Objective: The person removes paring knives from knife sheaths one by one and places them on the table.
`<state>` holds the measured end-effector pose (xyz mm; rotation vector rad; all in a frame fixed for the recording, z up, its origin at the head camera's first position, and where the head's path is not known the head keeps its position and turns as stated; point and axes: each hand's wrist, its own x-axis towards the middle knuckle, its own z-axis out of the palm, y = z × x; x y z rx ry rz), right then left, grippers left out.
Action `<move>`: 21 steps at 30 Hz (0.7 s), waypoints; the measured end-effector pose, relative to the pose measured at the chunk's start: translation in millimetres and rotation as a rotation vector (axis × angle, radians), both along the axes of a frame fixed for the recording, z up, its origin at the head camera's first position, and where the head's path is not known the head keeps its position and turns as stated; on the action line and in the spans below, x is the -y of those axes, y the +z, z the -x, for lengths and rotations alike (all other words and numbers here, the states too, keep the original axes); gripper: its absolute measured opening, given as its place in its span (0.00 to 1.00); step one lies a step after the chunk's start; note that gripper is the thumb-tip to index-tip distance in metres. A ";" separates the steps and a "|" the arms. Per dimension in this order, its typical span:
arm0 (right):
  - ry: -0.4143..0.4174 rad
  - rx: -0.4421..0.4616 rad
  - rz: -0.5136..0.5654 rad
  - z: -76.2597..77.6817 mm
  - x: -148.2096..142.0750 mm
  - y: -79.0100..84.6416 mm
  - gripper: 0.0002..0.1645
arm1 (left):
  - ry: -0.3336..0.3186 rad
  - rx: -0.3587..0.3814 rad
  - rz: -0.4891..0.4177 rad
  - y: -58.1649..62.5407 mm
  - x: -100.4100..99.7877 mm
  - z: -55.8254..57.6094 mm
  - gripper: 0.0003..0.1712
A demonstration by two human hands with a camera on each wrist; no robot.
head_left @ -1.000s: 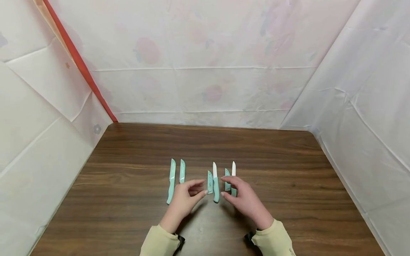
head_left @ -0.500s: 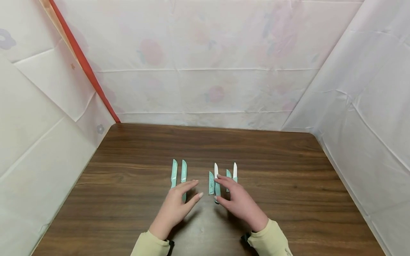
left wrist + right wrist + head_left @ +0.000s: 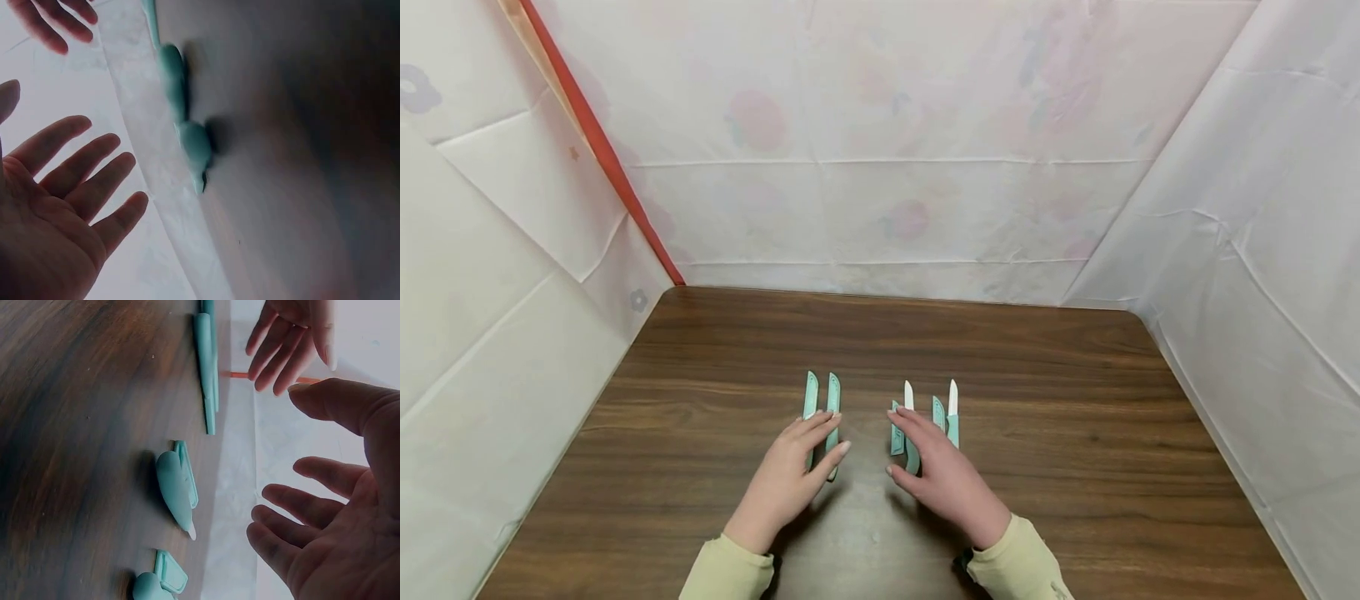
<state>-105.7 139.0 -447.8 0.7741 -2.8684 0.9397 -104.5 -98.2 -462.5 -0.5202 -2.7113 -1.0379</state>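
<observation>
Two sheathed paring knives, a left one (image 3: 811, 392) and a right one (image 3: 834, 392), lie side by side on the table in the head view. My left hand (image 3: 786, 479) hovers over their handles, fingers spread and holding nothing. To the right lies a bare-bladed paring knife (image 3: 913, 457) beside its mint sheath (image 3: 897, 440). Over that knife is my right hand (image 3: 951, 479), fingers extended, nothing gripped; it covers part of the handle. Farther right, another sheath (image 3: 938, 408) lies beside a second bare knife (image 3: 953, 423). In the right wrist view the palm (image 3: 337, 531) is bare.
The wood-grain table (image 3: 1075, 400) stretches around the knives. White patterned sheets (image 3: 880, 150) hang behind and on both sides, with a red strip (image 3: 595, 142) at the back left corner.
Both hands have moved left and their fingers have spread; the left now overlaps the sheathed knives, the right the nearer bare knife. The knives keep their arrangement.
</observation>
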 end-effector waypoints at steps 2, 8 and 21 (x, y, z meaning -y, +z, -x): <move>-0.001 -0.008 -0.011 0.5 1.5 -0.8 0.39 | -0.009 -0.023 0.018 -1.4 3.4 3.2 0.28; 0.007 -0.038 -0.045 1.0 9.7 -2.8 0.40 | -0.047 -0.074 0.052 -3.2 10.1 11.4 0.28; 0.086 -0.087 -0.127 -2.6 32.0 -7.3 0.41 | -0.066 -0.034 0.166 -0.8 25.3 37.4 0.28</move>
